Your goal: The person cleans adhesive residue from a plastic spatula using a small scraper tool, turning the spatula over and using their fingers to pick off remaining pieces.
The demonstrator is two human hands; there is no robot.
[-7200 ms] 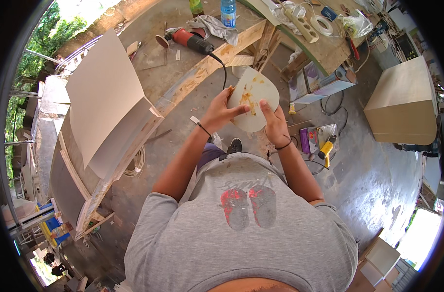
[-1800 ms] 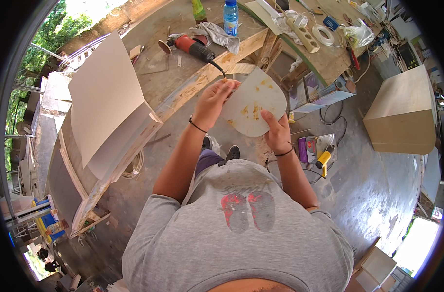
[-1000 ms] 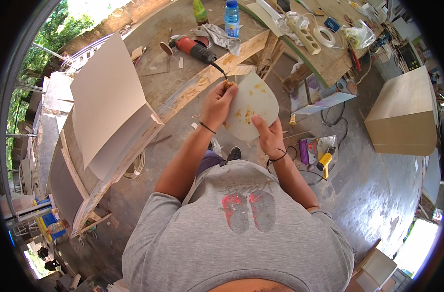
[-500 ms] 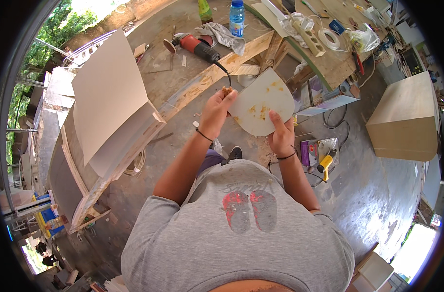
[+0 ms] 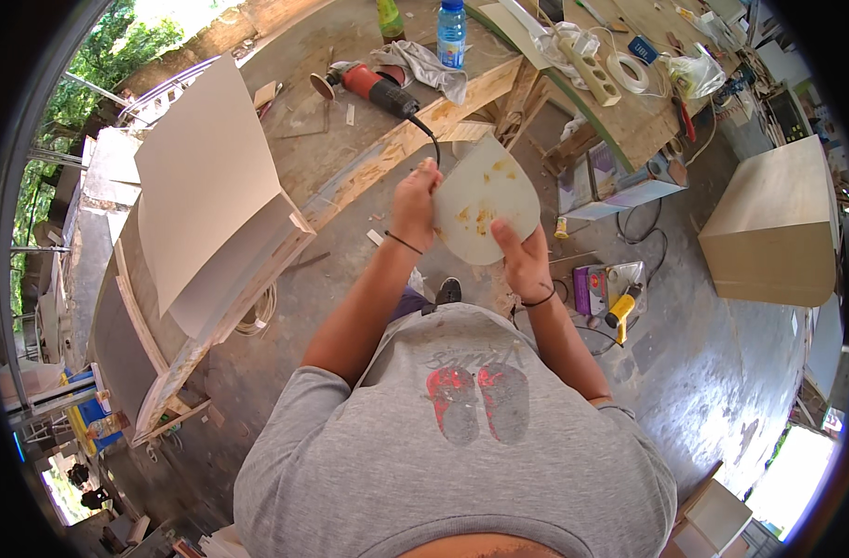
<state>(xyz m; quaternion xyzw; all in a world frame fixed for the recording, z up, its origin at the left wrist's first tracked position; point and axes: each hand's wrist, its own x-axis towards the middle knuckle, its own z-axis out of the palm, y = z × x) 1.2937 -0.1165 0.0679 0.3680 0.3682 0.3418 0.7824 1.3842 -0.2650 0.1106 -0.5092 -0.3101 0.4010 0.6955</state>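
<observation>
My right hand (image 5: 527, 263) grips a thin off-white panel (image 5: 471, 195) by its lower right edge, the thumb lying on its face. The panel is rounded along the bottom and narrows to a blunt point at the top. Yellow-brown smears mark its surface. Against the panel's left edge, my left hand (image 5: 415, 206) is closed with the fingers curled in. What it holds is hidden from this angle.
Ahead on the bench lie a red and black angle grinder (image 5: 378, 90), a cloth (image 5: 438, 74) and a blue-capped bottle (image 5: 451, 35). A large curved sheet (image 5: 210, 186) stands at left. A yellow heat-gun-like tool (image 5: 622, 309) and cables are on the floor at right.
The panel has shifted slightly left and turned in my hands. My left hand has rolled over, and the small brown lump seen at its fingertips is now out of sight.
</observation>
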